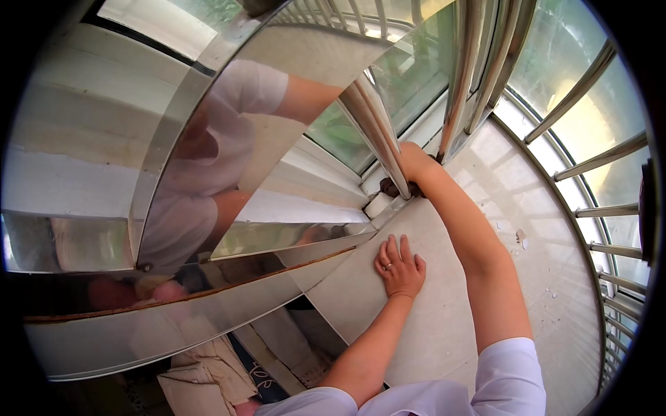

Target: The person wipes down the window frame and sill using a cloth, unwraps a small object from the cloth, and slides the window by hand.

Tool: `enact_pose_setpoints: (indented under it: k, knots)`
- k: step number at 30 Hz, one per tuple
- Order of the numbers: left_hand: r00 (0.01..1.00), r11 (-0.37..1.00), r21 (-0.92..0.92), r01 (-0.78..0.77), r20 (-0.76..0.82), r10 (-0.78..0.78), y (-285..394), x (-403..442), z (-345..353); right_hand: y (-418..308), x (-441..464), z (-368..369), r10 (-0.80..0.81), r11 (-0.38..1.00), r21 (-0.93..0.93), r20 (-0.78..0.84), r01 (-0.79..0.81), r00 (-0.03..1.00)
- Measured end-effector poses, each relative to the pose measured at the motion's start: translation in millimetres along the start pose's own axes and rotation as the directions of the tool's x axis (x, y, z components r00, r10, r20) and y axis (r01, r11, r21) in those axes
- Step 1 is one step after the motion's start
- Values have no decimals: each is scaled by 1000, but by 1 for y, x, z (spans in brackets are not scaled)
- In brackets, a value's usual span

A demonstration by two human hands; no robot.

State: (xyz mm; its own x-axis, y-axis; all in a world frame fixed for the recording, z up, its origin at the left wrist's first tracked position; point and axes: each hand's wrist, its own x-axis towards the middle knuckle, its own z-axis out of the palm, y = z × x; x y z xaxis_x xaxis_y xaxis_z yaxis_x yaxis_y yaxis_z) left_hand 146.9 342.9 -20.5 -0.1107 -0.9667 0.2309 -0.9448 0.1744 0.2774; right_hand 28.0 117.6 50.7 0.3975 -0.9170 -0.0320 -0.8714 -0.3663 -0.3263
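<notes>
Lying beyond spread left hand (402,272), a dark object (389,187) neighbours right hand (415,161), grip hidden.

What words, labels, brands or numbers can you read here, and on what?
Nothing that reads for certain.
Dark strip beside the beige cloth: pale looping letters, too small and blurred to read.

Right hand (415,161) partly behind metal bar (377,130)
</notes>
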Motion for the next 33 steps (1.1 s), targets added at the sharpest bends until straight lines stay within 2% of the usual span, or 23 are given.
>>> enact_pose_setpoints:
  k: [1,3,4,6,7,9,11,12,14,16,18,19,21,22,24,25,26,27,28,29,30,32,33]
  knots:
    - [1000,1000,1,1,1,-1,1,0,0,1,-2,1,2,1000,0,0,-2,1000]
    - [1000,1000,4,4,0,-4,1,0,1,3,-13,6,66,985,171,-326,-10,943]
    - [1000,1000,6,7,0,-7,2,-2,1,0,-22,6,71,986,166,-321,-17,945]
    - [1000,1000,-3,7,1,-7,3,-2,2,-11,-45,4,154,963,267,-443,-34,883]
    - [1000,1000,-3,9,0,-9,2,-3,2,-18,-58,2,145,968,252,-531,-7,835]
    - [1000,1000,-1,10,2,-10,3,-2,3,-34,-90,-2,222,941,339,-663,22,715]
    - [1000,1000,1,7,7,-7,3,-3,3,-43,-124,4,352,911,409,-714,-48,605]
    - [1000,1000,3,7,5,-7,4,-3,3,-47,-142,7,355,911,408,-713,-53,605]
    - [1000,1000,-1,3,5,-3,4,-4,3,-50,-169,9,496,868,325,-613,-376,615]
    - [1000,1000,14,5,6,-5,4,-4,3,-51,-170,3,528,849,383,-572,-365,628]
    - [1000,1000,8,1,7,-1,4,-4,1,-50,-146,-8,308,940,322,-667,-110,678]
    - [1000,1000,4,-4,3,4,4,-4,1,-46,-133,-5,307,941,322,-668,-109,677]
    - [1000,1000,1,1,-2,-1,5,-4,2,-33,-104,10,24,989,-93,-647,-111,762]
    - [1000,1000,-4,8,4,-8,5,-4,3,-27,-97,13,25,990,-89,-648,-108,761]
    - [1000,1000,-5,7,8,-7,3,-4,2,-14,-92,17,-82,996,-58,-486,61,870]
    - [1000,1000,-13,6,7,-6,5,-5,3,-11,-86,11,-83,996,-59,-477,62,875]
    - [1000,1000,-15,12,11,-11,7,-7,3,-12,-77,1,-3,1000,17,-248,7,969]
    - [1000,1000,-11,12,4,-11,7,-7,4,-10,-66,-6,64,995,76,-3,-64,998]
    - [1000,1000,-5,8,-5,-8,6,-5,5,-5,-55,-7,62,995,76,-8,-61,998]
    - [1000,1000,-1,10,-1,-10,4,-5,4,-1,-44,-5,82,918,395,-100,-36,992]
    - [1000,1000,-6,7,4,-6,5,-6,4,3,-37,-2,132,746,666,-177,20,975]
    - [1000,1000,-5,1,10,-1,6,-6,4,5,-23,9,99,770,636,-208,58,973]
    - [1000,1000,-6,4,13,-4,6,-7,4,3,-16,20,82,745,667,-57,-24,995]
